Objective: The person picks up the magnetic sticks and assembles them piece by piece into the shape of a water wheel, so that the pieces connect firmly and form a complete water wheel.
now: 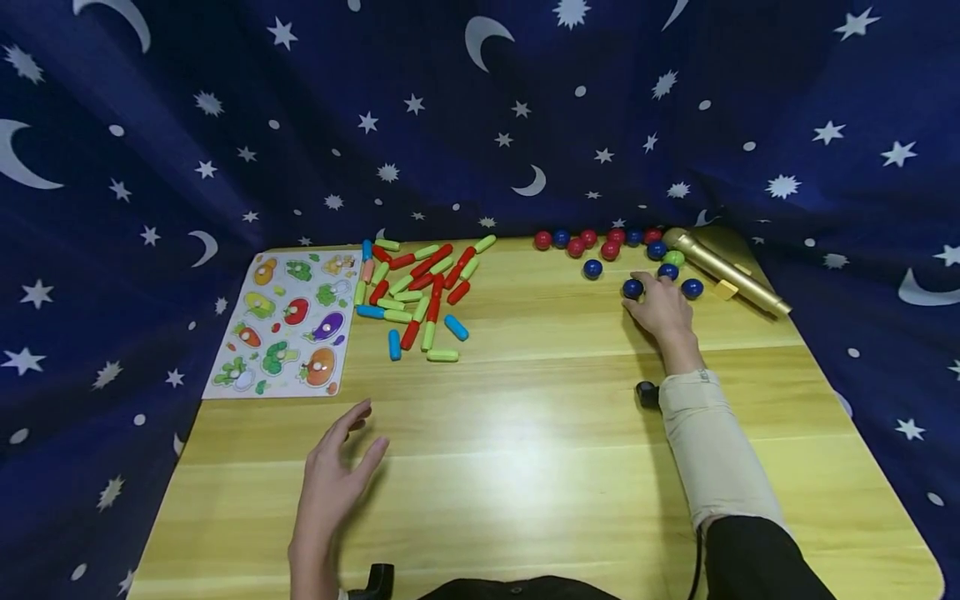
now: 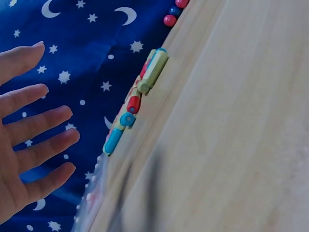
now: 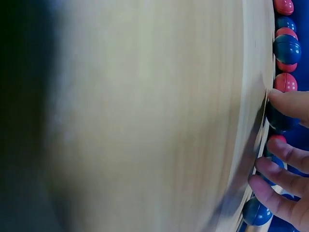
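Observation:
My right hand point(image 1: 662, 310) reaches to the back right of the table and pinches a blue ball point(image 1: 633, 289) between thumb and forefinger. The right wrist view shows the thumb point(image 3: 289, 104) over that ball, with the other fingers spread beside it. Close by lie another blue ball point(image 1: 692, 288), a green ball point(image 1: 674, 258) and several red and blue ones. Over the front left of the table, my left hand point(image 1: 335, 475) has its fingers loosely bent and holds nothing. Its fingers point(image 2: 41, 123) are spread in the left wrist view.
A gold microphone-like object point(image 1: 731, 271) lies at the back right corner. Several red, green and blue sticks point(image 1: 420, 287) are scattered left of centre, beside a vegetable puzzle board point(image 1: 247, 321). A star-patterned curtain point(image 1: 450, 117) rises behind the wooden table point(image 1: 525, 467).

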`<move>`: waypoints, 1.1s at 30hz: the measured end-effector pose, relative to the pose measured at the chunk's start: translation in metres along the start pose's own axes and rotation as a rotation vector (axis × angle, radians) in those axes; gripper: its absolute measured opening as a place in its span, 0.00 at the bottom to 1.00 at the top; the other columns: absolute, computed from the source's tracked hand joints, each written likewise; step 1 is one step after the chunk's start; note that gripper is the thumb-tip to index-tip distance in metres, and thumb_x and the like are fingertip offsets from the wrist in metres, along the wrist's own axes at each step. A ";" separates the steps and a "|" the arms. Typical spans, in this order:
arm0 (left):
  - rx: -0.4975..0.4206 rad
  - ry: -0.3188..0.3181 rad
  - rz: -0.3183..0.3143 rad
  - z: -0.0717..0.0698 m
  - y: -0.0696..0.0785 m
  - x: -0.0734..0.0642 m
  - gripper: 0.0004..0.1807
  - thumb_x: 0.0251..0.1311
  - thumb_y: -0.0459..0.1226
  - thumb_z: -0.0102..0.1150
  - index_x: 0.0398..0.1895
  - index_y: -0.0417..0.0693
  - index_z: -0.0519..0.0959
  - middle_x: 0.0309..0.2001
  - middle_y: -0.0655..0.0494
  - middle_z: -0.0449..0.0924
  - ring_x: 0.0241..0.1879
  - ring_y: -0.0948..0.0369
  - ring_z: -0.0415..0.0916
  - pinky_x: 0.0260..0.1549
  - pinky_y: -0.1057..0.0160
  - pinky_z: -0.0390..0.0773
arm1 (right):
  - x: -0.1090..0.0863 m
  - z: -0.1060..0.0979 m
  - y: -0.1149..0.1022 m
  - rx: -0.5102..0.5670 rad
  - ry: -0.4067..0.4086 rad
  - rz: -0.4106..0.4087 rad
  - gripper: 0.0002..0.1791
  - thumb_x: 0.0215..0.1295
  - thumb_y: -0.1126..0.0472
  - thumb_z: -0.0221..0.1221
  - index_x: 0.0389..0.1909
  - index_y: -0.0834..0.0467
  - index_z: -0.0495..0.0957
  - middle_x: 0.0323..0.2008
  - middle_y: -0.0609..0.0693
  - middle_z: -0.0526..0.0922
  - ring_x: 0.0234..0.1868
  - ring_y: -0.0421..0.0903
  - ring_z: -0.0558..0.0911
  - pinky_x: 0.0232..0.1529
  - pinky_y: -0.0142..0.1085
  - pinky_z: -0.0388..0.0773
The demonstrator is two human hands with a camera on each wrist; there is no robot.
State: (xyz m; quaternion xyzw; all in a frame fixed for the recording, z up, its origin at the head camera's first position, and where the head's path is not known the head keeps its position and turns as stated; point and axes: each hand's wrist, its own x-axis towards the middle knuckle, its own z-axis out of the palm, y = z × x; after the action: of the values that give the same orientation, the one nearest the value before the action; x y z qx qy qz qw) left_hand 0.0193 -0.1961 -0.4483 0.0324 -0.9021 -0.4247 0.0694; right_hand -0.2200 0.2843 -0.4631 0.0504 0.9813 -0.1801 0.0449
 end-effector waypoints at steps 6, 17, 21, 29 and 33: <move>-0.063 -0.032 -0.024 0.006 -0.005 -0.004 0.31 0.58 0.39 0.67 0.66 0.49 0.70 0.58 0.50 0.79 0.56 0.52 0.78 0.55 0.52 0.73 | -0.005 0.005 -0.002 -0.025 0.020 -0.041 0.29 0.66 0.52 0.59 0.66 0.54 0.67 0.61 0.70 0.71 0.54 0.73 0.74 0.42 0.64 0.73; -0.132 -0.085 -0.010 0.022 0.002 0.011 0.31 0.57 0.39 0.68 0.64 0.49 0.71 0.57 0.48 0.80 0.53 0.50 0.79 0.56 0.45 0.74 | -0.070 0.018 -0.058 0.044 -0.140 -0.199 0.24 0.60 0.48 0.65 0.54 0.53 0.75 0.39 0.57 0.85 0.41 0.58 0.83 0.34 0.51 0.75; -0.008 -0.080 0.004 0.024 0.009 0.024 0.29 0.57 0.45 0.68 0.63 0.53 0.73 0.53 0.52 0.82 0.47 0.52 0.78 0.48 0.49 0.75 | -0.101 0.032 -0.088 0.079 -0.168 -0.309 0.24 0.55 0.46 0.69 0.50 0.50 0.78 0.40 0.53 0.86 0.42 0.54 0.84 0.38 0.49 0.77; 0.194 -0.087 0.186 0.029 0.034 0.068 0.30 0.55 0.52 0.68 0.61 0.59 0.75 0.47 0.55 0.83 0.41 0.55 0.78 0.37 0.54 0.75 | -0.139 0.053 -0.125 0.117 -0.217 -0.427 0.24 0.50 0.47 0.73 0.47 0.50 0.81 0.35 0.48 0.86 0.31 0.44 0.79 0.31 0.39 0.73; 0.212 -0.103 0.264 0.037 0.045 0.078 0.29 0.55 0.51 0.68 0.60 0.59 0.75 0.45 0.56 0.83 0.40 0.53 0.80 0.34 0.54 0.76 | -0.144 0.057 -0.131 0.087 -0.196 -0.428 0.24 0.49 0.47 0.73 0.46 0.49 0.81 0.36 0.48 0.87 0.32 0.44 0.81 0.30 0.39 0.74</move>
State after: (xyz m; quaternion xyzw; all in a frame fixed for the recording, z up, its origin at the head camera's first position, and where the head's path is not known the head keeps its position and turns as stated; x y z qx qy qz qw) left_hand -0.0636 -0.1482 -0.4288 -0.1011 -0.9406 -0.3154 0.0747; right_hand -0.0887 0.1298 -0.4550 -0.1747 0.9519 -0.2314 0.0987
